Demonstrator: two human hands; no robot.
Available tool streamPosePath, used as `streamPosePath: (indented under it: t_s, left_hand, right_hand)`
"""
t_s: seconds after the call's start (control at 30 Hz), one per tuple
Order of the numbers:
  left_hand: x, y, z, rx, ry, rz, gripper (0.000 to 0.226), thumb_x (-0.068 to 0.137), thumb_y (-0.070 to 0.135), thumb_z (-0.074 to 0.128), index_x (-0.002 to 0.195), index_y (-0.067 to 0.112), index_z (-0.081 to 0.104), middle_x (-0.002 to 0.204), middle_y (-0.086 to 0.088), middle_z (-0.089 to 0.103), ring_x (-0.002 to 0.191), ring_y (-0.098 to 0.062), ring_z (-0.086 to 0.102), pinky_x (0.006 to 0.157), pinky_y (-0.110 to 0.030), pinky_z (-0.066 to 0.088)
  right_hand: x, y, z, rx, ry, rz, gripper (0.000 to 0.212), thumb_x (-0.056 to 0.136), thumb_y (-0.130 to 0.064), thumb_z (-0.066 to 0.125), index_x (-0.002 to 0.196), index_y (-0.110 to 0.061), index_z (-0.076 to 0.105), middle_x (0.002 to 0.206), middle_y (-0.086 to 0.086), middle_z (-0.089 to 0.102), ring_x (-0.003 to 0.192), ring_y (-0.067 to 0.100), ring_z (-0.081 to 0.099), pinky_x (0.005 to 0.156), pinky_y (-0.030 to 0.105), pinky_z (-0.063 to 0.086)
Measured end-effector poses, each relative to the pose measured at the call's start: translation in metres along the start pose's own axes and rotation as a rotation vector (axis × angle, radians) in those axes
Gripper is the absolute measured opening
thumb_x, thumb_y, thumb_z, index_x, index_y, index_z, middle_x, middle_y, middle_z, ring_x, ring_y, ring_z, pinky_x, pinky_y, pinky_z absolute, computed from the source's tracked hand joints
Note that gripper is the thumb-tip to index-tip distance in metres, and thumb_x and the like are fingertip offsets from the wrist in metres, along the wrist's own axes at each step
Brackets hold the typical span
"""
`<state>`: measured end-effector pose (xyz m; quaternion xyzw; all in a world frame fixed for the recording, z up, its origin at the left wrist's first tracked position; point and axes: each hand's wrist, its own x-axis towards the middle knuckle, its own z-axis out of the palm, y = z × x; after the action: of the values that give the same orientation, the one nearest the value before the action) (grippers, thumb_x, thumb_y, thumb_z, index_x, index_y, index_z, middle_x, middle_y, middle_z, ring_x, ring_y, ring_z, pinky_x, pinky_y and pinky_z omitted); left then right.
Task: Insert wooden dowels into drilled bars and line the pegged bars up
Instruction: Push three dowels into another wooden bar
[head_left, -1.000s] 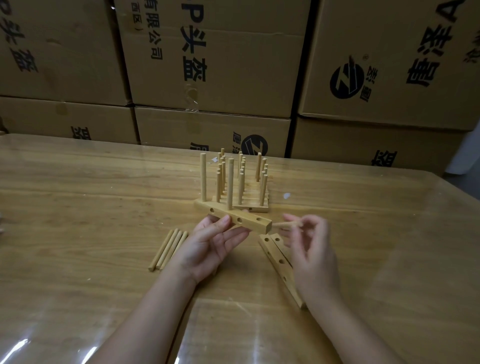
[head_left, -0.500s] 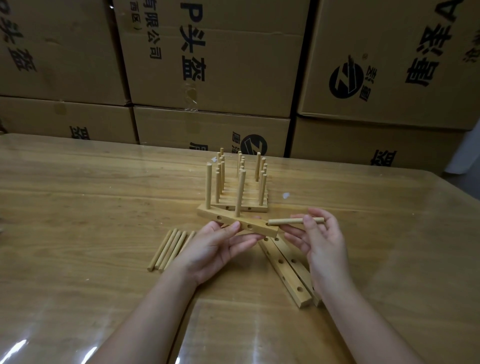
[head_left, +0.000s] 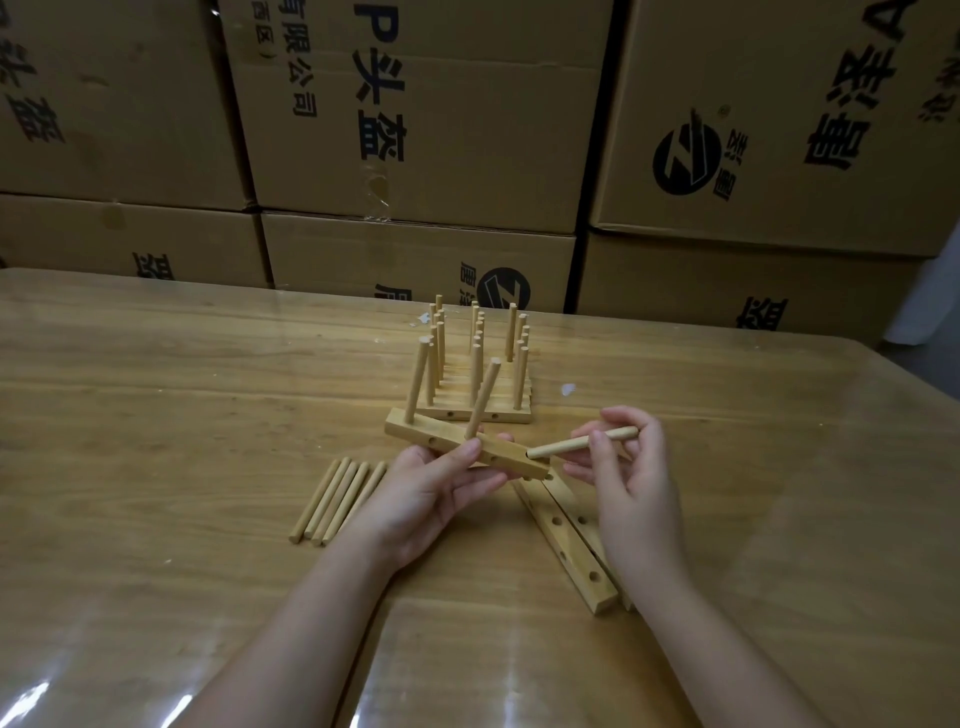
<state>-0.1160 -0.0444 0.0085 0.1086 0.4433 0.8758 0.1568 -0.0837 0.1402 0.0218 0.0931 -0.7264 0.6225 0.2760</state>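
My left hand (head_left: 431, 493) grips a drilled wooden bar (head_left: 415, 434) lifted off the table, tilted, with two dowels standing in its top. My right hand (head_left: 623, 467) pinches a loose dowel (head_left: 566, 446) lying nearly level, its left tip touching the bar's right end. Behind them stands a row of pegged bars (head_left: 478, 400) packed side by side. Several loose dowels (head_left: 335, 499) lie left of my left wrist. Two bare drilled bars (head_left: 566, 540) lie on the table under my right hand, partly hidden by it.
The wooden table (head_left: 156, 415) has a glossy clear cover. Stacked cardboard boxes (head_left: 415, 130) form a wall along its far edge. A small white scrap (head_left: 569, 388) lies right of the pegged row.
The dowel in my right hand has swung from pointing away to lying level, and its tip has come up to the bar's right end. My left hand has tilted the bar.
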Motion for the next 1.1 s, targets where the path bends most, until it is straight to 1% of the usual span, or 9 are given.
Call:
streamPosePath:
  t_s: [0.07,0.2,0.23,0.3,0.4,0.57,0.77,0.93,1.1]
  left_hand:
    - [0.000,0.000,0.000,0.020,-0.005,-0.001,0.038,0.086,0.009,0.058,0.118,-0.010,0.054,0.121,-0.023,0.063,0.109,-0.040,0.062,0.077,-0.029,0.058]
    - [-0.001,-0.001,-0.001,0.046,-0.008,-0.013,0.043,0.087,0.008,0.056,0.125,-0.013,0.048,0.122,-0.024,0.062,0.110,-0.040,0.062,0.077,-0.028,0.058]
    - [-0.001,-0.001,0.000,0.053,-0.010,-0.014,0.045,0.088,0.008,0.056,0.126,-0.013,0.046,0.122,-0.024,0.062,0.109,-0.040,0.062,0.077,-0.028,0.058]
    - [-0.001,-0.002,0.001,0.070,-0.022,-0.014,0.047,0.088,0.009,0.055,0.128,-0.013,0.044,0.121,-0.024,0.063,0.109,-0.039,0.063,0.077,-0.028,0.058]
    - [-0.002,-0.002,0.002,0.095,-0.033,-0.013,0.048,0.088,0.009,0.055,0.129,-0.012,0.043,0.119,-0.024,0.064,0.106,-0.037,0.064,0.077,-0.029,0.058]
    - [-0.003,-0.001,0.003,0.102,-0.041,-0.029,0.046,0.087,0.009,0.056,0.127,-0.012,0.044,0.117,-0.024,0.065,0.103,-0.034,0.066,0.075,-0.028,0.058]
    - [-0.003,-0.003,0.002,0.123,-0.038,-0.031,0.044,0.086,0.009,0.057,0.124,-0.012,0.047,0.115,-0.024,0.066,0.101,-0.034,0.067,0.076,-0.029,0.059]
    - [-0.002,-0.004,0.001,0.132,-0.054,-0.036,0.040,0.086,0.011,0.058,0.119,-0.010,0.053,0.117,-0.023,0.065,0.104,-0.036,0.066,0.076,-0.028,0.058]
    - [-0.001,-0.005,0.000,0.143,-0.070,-0.034,0.033,0.086,0.011,0.058,0.114,-0.007,0.058,0.116,-0.022,0.066,0.103,-0.035,0.066,0.077,-0.029,0.058]
  right_hand:
    - [-0.004,-0.002,0.001,-0.165,-0.024,-0.095,0.022,0.096,-0.019,0.044,0.106,-0.038,0.044,0.095,-0.010,0.061,0.087,0.003,0.065,0.070,0.023,0.056]
    - [-0.008,-0.007,0.001,-0.411,-0.057,-0.276,0.029,0.095,-0.016,0.045,0.124,-0.016,0.047,0.096,-0.008,0.057,0.078,0.010,0.063,0.062,0.036,0.056]
    - [-0.007,-0.010,0.000,-0.456,-0.061,-0.333,0.031,0.095,-0.012,0.047,0.126,-0.015,0.047,0.095,-0.005,0.057,0.074,0.012,0.062,0.057,0.034,0.055]
    - [-0.007,-0.015,-0.002,-0.526,-0.083,-0.420,0.039,0.092,-0.006,0.051,0.129,-0.018,0.043,0.093,-0.005,0.055,0.066,0.008,0.057,0.050,0.021,0.049]
    - [-0.008,-0.021,-0.002,-0.636,-0.132,-0.477,0.048,0.090,-0.005,0.056,0.131,-0.022,0.039,0.091,-0.008,0.054,0.060,-0.001,0.044,0.049,0.006,0.032]
    - [-0.008,-0.023,-0.002,-0.677,-0.167,-0.483,0.045,0.089,-0.006,0.057,0.131,-0.018,0.046,0.090,-0.004,0.059,0.062,0.001,0.047,0.050,0.006,0.030]
    - [-0.007,-0.021,-0.002,-0.672,-0.134,-0.439,0.036,0.088,-0.007,0.059,0.123,-0.013,0.054,0.086,-0.008,0.057,0.061,-0.001,0.046,0.052,0.005,0.029]
    - [-0.006,-0.023,-0.004,-0.641,-0.107,-0.409,0.033,0.090,-0.013,0.057,0.123,-0.015,0.054,0.085,-0.016,0.048,0.061,-0.003,0.046,0.050,0.007,0.033]
    - [-0.006,-0.023,-0.004,-0.639,-0.098,-0.429,0.035,0.088,-0.015,0.060,0.122,-0.014,0.056,0.083,-0.018,0.048,0.059,-0.005,0.046,0.050,0.007,0.036]
